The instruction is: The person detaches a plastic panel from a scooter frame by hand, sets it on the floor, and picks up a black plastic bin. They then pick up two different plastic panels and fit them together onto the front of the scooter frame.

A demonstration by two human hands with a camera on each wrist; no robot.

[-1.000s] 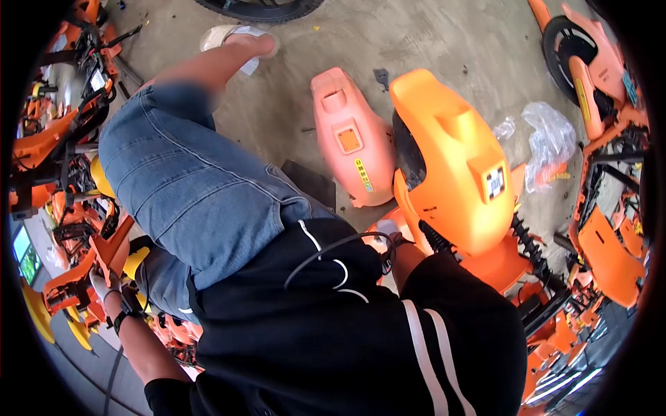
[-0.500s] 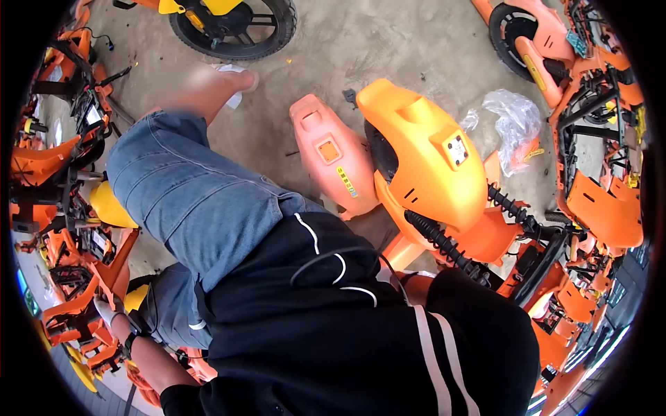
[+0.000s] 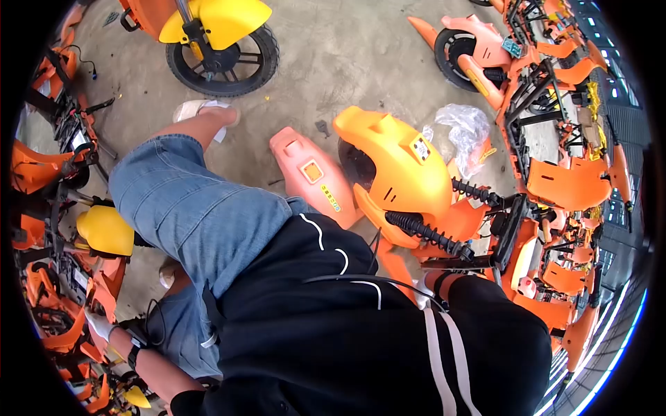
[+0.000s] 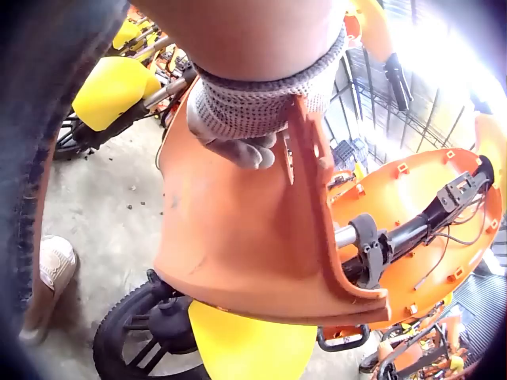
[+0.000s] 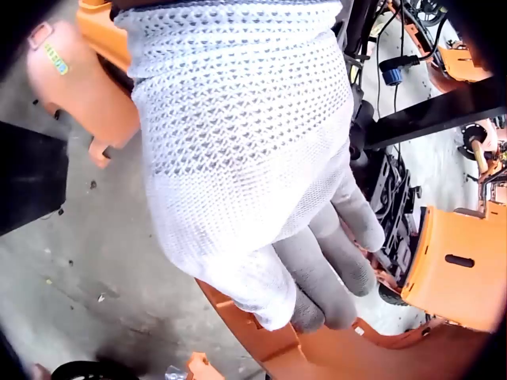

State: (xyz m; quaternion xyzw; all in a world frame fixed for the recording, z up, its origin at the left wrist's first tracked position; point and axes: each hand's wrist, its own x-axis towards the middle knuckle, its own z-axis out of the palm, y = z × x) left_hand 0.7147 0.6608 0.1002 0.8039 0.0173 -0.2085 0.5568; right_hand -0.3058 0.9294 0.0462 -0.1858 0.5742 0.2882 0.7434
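In a knit glove with grey fingers, my left hand (image 4: 238,119) grips an orange curved panel (image 4: 230,229) by its upper edge, fingers bent against its face. The head view has this hand at the lower left, beside my leg. My right hand (image 5: 245,182), in a white glove with grey fingertips, reaches down with its fingers extended and close together. Its fingertips overlap the edge of another orange body part (image 5: 341,356) in the right wrist view. Seen from the head, that hand is mostly hidden by my sleeve.
A pink shell (image 3: 312,180) and an orange shell (image 3: 409,173) stand on the concrete, near black shock springs (image 3: 430,232). Ahead is a wheel (image 3: 229,66) under a yellow fender (image 3: 232,21). Clear plastic wrap (image 3: 461,132) lies to the right. Several stripped frames line both sides.
The head view has shifted, so the shells sit further left and lower, and the yellow-fendered bike now shows. My left hand keeps hold of the panel; my right hand has moved slightly right.
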